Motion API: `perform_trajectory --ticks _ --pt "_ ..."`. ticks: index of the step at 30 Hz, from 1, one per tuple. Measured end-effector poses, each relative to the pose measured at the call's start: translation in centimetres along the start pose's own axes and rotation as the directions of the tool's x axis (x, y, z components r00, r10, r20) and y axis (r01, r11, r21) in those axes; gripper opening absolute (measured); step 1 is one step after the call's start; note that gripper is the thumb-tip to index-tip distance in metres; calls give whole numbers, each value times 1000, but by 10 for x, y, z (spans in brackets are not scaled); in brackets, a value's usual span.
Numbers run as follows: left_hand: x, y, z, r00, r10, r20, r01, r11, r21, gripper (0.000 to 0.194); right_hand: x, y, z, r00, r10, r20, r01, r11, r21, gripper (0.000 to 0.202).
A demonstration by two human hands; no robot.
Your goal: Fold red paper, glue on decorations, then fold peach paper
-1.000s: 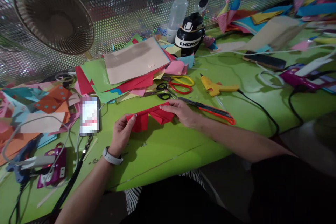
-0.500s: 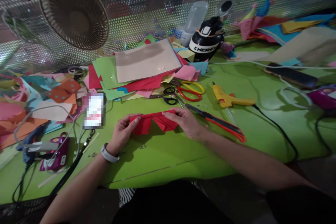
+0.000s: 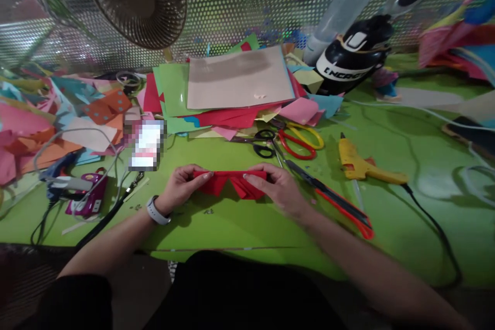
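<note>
The round brownish fan [image 3: 133,5], whole earlier, is now cut by the view's top edge at eleven o'clock. The folded red paper [image 3: 218,183], earlier slanting between two and three o'clock, now points to three.

Perforated wall [image 3: 228,5] behind green table [image 3: 243,229]

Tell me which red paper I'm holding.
The folded red paper: your left hand pinches its left end, your right hand its right end. Other red sheets lie untouched beneath the pale beige sheet.
</note>
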State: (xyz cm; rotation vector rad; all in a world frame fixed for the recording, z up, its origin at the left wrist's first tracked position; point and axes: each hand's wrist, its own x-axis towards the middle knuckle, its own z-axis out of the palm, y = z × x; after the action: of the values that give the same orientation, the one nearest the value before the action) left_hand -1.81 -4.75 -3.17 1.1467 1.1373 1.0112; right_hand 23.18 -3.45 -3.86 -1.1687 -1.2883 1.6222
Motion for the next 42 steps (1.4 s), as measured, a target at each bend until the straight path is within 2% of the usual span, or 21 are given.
perform_trajectory --ticks 2,4,7,10,12,14,17,20,23,27,29,31,33,35,39,42 --pt "-1 -1 0 998 57 38 -59 997 42 25 0 -4 -2 997 -73 5 74 991 -112 26" --pt "-2 -2 0 993 92 69 -97 992 78 24 -1 -11 -4 979 -198 45 203 938 -280 22" --pt "-4 -3 1 986 128 111 -143 980 142 23 -3 -19 -1 922 -344 177 386 785 -484 25" --pt "-7 -2 4 970 185 160 -215 957 196 20 -5 -18 8 846 -441 301 527 601 -602 30" --pt "-8 -1 5 958 217 186 -255 943 214 18 -5 -14 13 795 -497 348 587 484 -649 30" --pt "-9 1 6 951 220 217 -264 943 201 20 -4 -10 16 774 -522 358 603 438 -667 30" --pt "-9 3 5 941 215 262 -271 942 199 26 -4 -8 16 788 -533 309 581 474 -662 32" --pt "-10 5 3 931 247 269 -313 920 238 30 -7 -9 17 804 -519 290 572 547 -611 33" --pt "-12 6 3 932 230 281 -290 938 192 32 -11 -12 19 832 -477 283 548 631 -549 35" --pt "-12 8 3 936 179 302 -214 973 85 34 -14 -17 18 929 -288 232 365 818 -446 35" --pt "-10 10 3 944 178 277 -191 981 19 39 -11 -18 16 961 -219 167 269 877 -399 36" --pt "-7 9 2 954 166 250 -162 986 -38 46 -6 -17 14 981 -182 71 195 918 -344 39" --pt "-4 6 2 964 120 238 -106 992 -73 63 0 -14 13 992 -125 -9 119 960 -254 43" --pt "0 2 2 976 63 210 -41 994 -105 71 4 -10 12 998 -56 -27 51 986 -156 47" --pt "5 -4 2 996 -17 93 33 985 -171 48 5 -7 12 999 40 34 -38 997 -64 46" --pt "7 -2 0 995 -52 83 71 966 -249 37 4 -11 10 998 37 43 -35 998 -50 38"
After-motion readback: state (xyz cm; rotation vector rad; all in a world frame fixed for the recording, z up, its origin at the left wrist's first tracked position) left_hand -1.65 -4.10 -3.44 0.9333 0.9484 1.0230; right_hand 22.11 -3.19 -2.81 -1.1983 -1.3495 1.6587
